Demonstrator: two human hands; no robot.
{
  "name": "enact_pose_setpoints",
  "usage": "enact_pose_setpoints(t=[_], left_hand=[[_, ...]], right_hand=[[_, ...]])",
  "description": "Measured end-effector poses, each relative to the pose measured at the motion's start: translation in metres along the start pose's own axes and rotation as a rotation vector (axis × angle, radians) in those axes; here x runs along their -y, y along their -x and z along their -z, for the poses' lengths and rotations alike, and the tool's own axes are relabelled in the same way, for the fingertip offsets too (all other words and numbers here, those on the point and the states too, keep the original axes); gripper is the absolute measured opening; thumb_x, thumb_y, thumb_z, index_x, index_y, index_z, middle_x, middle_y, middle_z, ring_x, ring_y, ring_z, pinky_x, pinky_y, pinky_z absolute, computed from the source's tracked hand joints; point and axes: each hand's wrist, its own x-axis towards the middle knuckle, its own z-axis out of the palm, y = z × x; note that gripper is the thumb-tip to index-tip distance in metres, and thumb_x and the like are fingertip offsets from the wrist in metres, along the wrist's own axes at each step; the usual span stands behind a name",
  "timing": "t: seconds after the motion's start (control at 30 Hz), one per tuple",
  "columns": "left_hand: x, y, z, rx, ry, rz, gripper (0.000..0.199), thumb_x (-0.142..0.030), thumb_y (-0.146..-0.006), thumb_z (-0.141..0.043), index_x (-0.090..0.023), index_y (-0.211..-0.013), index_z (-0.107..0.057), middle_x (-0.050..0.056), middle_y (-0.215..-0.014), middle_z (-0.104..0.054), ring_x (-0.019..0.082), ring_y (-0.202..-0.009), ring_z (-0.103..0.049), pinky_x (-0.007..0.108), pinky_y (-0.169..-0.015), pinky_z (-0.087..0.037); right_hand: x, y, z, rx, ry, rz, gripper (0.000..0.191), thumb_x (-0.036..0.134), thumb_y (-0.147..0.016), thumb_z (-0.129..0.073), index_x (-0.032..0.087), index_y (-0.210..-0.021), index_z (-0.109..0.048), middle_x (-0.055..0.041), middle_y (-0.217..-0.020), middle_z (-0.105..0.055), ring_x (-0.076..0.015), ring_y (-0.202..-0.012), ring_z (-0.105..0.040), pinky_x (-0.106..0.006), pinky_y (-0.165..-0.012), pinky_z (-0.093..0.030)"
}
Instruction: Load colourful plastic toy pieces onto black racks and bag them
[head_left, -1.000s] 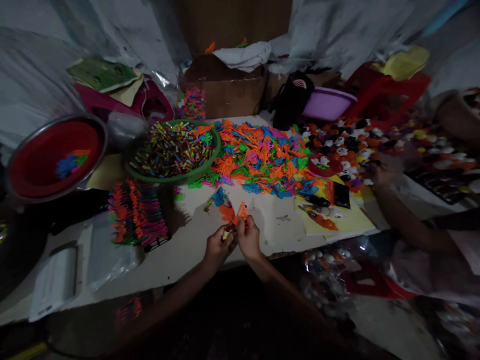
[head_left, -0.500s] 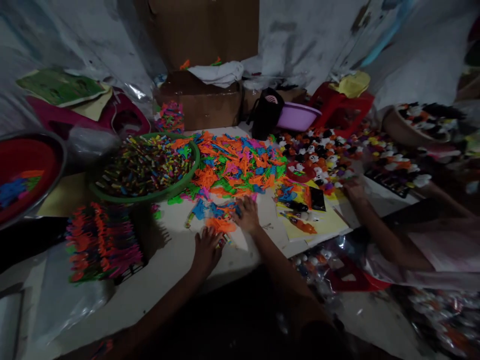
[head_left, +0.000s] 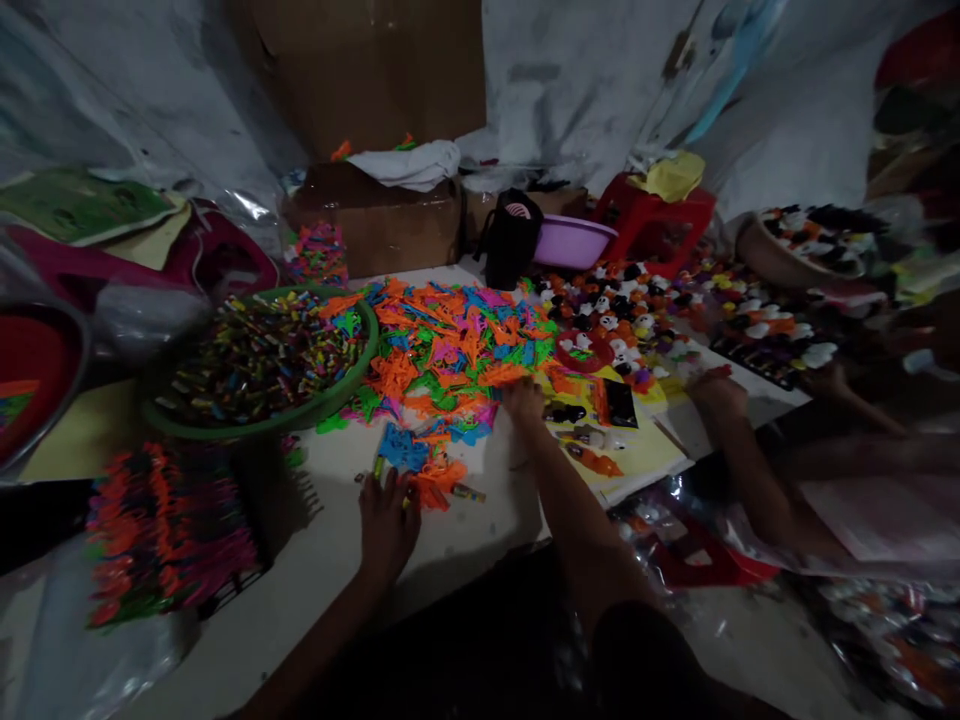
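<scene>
Picking seems in hand: right hand (head_left: pixel 524 403) at a heap of multicoloured plastic shapes (head_left: pixel 457 335), twelve o'clock; left hand (head_left: pixel 388 525) by a small yellow-green cylinder (head_left: pixel 379 467), eleven (too dim to tell either grip). Next calls for a secure pinch.

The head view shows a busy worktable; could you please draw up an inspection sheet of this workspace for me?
Surface: pale tabletop, dimly lit.
Job's things: coloured plastic pieces heaped mid-table; small printed tubes in a green basin, a few loose in front.
Clutter: purple basin at the back; yellow sheets bearing small toy figures.
Hands: left hand by the loose tubes; right hand at the heap's near edge; grips cannot be told.
Cables: cannot tell; the wall is dim.
Surroundings: cardboard box, red stool, co-worker's hand to the right.
</scene>
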Motion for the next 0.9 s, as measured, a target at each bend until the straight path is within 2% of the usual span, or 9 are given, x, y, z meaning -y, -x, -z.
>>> enact_pose_setpoints(t=[0.1, 0.17, 0.3, 0.37, 0.47, 0.53, 0.6, 0.73, 0.9], left_hand=[[-0.019, 0.007, -0.003, 0.020, 0.012, 0.021, 0.035, -0.025, -0.083, -0.042, -0.020, -0.115, -0.055, 0.011, -0.123, -0.051, 0.033, -0.120, -0.033, 0.049, -0.093, -0.031], [-0.026, 0.008, -0.007, 0.052, 0.014, 0.028, 0.036, -0.024, -0.084, -0.041, -0.020, -0.118, -0.052, 0.012, -0.125, -0.050, 0.033, -0.120, -0.033, 0.052, -0.092, -0.030], [-0.032, 0.006, -0.015, 0.069, 0.009, 0.038, 0.039, -0.023, -0.083, -0.041, -0.019, -0.121, -0.050, 0.014, -0.126, -0.048, 0.037, -0.122, -0.029, 0.058, -0.092, -0.026], [-0.035, 0.004, -0.018, 0.076, 0.017, 0.029, 0.041, -0.024, -0.082, -0.042, -0.018, -0.122, -0.049, 0.015, -0.127, -0.047, 0.039, -0.124, -0.027, 0.060, -0.092, -0.025], [-0.039, 0.002, -0.021, 0.091, 0.039, 0.020, 0.042, -0.024, -0.081, -0.042, -0.019, -0.122, -0.049, 0.016, -0.130, -0.043, 0.039, -0.125, -0.025, 0.061, -0.093, -0.024], [-0.042, 0.002, -0.021, 0.104, 0.053, 0.021, 0.042, -0.023, -0.081, -0.043, -0.020, -0.122, -0.049, 0.016, -0.131, -0.043, 0.038, -0.126, -0.024, 0.061, -0.094, -0.023], [-0.043, 0.001, -0.021, 0.111, 0.073, 0.018, 0.042, -0.021, -0.080, -0.044, -0.020, -0.122, -0.049, 0.015, -0.132, -0.042, 0.038, -0.127, -0.024, 0.061, -0.095, -0.022], [-0.042, 0.000, -0.021, 0.094, 0.117, 0.008, 0.042, -0.020, -0.079, -0.046, -0.020, -0.121, -0.050, 0.014, -0.134, -0.040, 0.038, -0.127, -0.022, 0.059, -0.096, -0.022], [-0.040, 0.001, -0.021, 0.101, 0.108, 0.001, 0.042, -0.019, -0.079, -0.046, -0.020, -0.121, -0.050, 0.012, -0.133, -0.042, 0.039, -0.126, -0.025, 0.059, -0.096, -0.022]], right_hand=[[0.030, 0.020, -0.018, -0.009, -0.037, 0.121, 0.045, 0.037, -0.082, -0.042, 0.009, -0.114, -0.054, -0.0175, -0.125, -0.047, -0.0274, -0.117, -0.037, -0.040, -0.096, -0.029], [0.041, 0.030, -0.021, -0.007, -0.078, 0.211, 0.046, 0.038, -0.081, -0.043, 0.008, -0.116, -0.052, -0.0161, -0.127, -0.045, -0.0261, -0.118, -0.035, -0.038, -0.098, -0.026], [0.030, 0.024, 0.001, 0.024, -0.160, 0.338, 0.038, 0.040, -0.082, -0.041, 0.015, -0.105, -0.058, -0.0098, -0.110, -0.058, -0.0229, -0.105, -0.047, -0.036, -0.097, -0.026], [0.009, 0.009, 0.018, -0.006, -0.146, 0.274, 0.037, 0.039, -0.082, -0.040, 0.014, -0.102, -0.059, -0.0101, -0.101, -0.061, -0.0229, -0.099, -0.050, -0.036, -0.093, -0.029], [-0.027, -0.016, 0.039, -0.074, -0.056, 0.039, 0.044, 0.041, -0.081, -0.040, 0.011, -0.109, -0.056, -0.0152, -0.112, -0.055, -0.0272, -0.104, -0.047, -0.040, -0.090, -0.030], [-0.044, -0.027, 0.043, -0.064, 0.011, -0.109, 0.052, 0.047, -0.078, -0.043, 0.012, -0.116, -0.052, -0.0177, -0.124, -0.045, -0.0318, -0.110, -0.042, -0.046, -0.091, -0.027], [-0.049, -0.033, 0.040, -0.007, 0.051, -0.182, 0.060, 0.052, -0.075, -0.046, 0.012, -0.119, -0.049, -0.0196, -0.129, -0.040, -0.0355, -0.113, -0.039, -0.051, -0.090, -0.026], [-0.027, -0.029, 0.023, 0.083, 0.055, -0.100, 0.060, 0.044, -0.076, -0.048, 0.004, -0.121, -0.046, -0.0240, -0.123, -0.045, -0.0378, -0.111, -0.039, -0.052, -0.090, -0.027], [0.015, -0.007, 0.008, 0.103, -0.012, 0.086, 0.065, 0.031, -0.077, -0.046, -0.001, -0.130, -0.030, -0.0233, -0.125, -0.044, -0.0315, -0.114, -0.042, -0.041, -0.094, -0.031]])
